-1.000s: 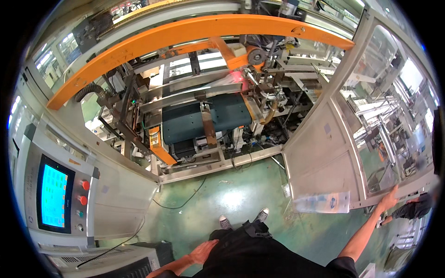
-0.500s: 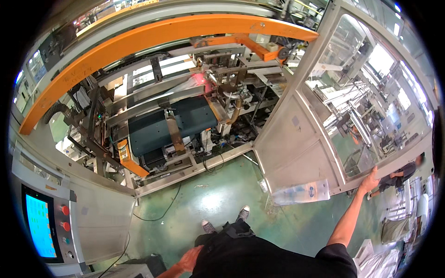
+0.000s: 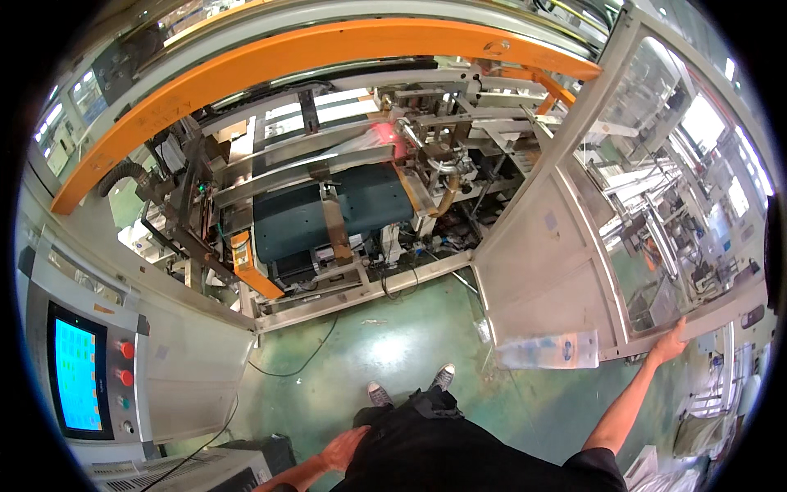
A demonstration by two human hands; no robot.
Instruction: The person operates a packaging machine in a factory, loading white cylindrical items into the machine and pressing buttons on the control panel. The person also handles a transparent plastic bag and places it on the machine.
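While the right hand (image 3: 669,343), near four o'clock, grasps the edge of the door (image 3: 545,254) at three, slow, even control appears advisable, the left hand (image 3: 344,448), at half past six, showing no determinable grip.

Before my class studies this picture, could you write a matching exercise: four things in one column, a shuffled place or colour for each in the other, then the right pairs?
Column one
1. right hand
2. left hand
3. screen
4. long bar

Column two
A. lit blue
B. at the edge of the windowed door
C. orange
D. against the dark clothing

Right pairs: 1-B, 2-D, 3-A, 4-C
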